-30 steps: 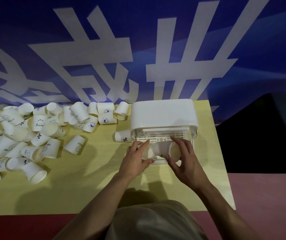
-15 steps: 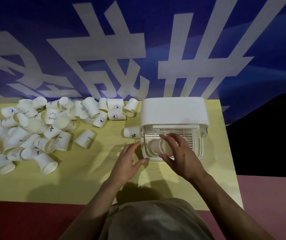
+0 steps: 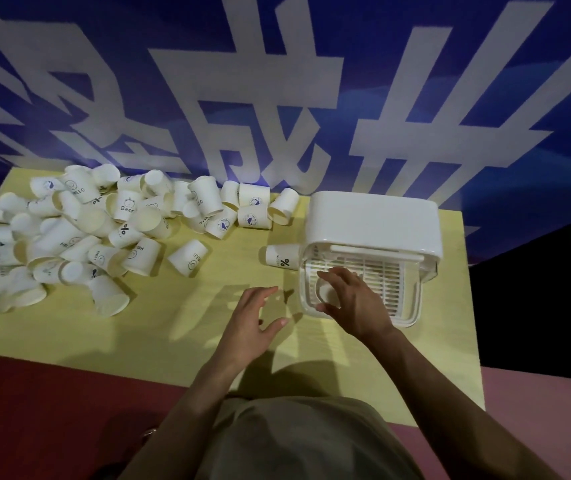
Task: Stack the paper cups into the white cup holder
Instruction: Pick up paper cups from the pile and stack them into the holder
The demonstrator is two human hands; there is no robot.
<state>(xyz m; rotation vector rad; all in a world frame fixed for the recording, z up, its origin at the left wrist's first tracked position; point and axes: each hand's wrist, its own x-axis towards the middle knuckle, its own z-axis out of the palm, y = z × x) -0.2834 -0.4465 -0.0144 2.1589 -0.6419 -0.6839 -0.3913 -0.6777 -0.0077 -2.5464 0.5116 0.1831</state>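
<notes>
1. Cup pile (image 3: 80,230) – far left of both hands, many white paper cups on their sides and heaped on the yellow table (image 3: 187,327); some printed HELLO, Bear, %.
2. Loose cup (image 3: 187,257) – on its side, apart from the pile, up-left of the left hand.
3. Left hand (image 3: 251,322) – hovering above the table, fingers spread and relaxed, holding nothing; just left of the holder's near corner, not touching it.
4. % cup (image 3: 280,260) – on its side beyond the left hand, its end against the holder's left wall.
5. Right hand (image 3: 351,299) – over the holder's open slatted tray, fingers curled round a cup (image 3: 325,292) lying on its side in the tray's left part; cup mostly hidden by the fingers.
6. Holder (image 3: 374,220) – white, solid lid at the far end, beyond the right hand; open tray end nearest the person, sitting on the right part of the table.
7. Banner (image 3: 277,98) – blue with big white characters, behind everything.
</notes>
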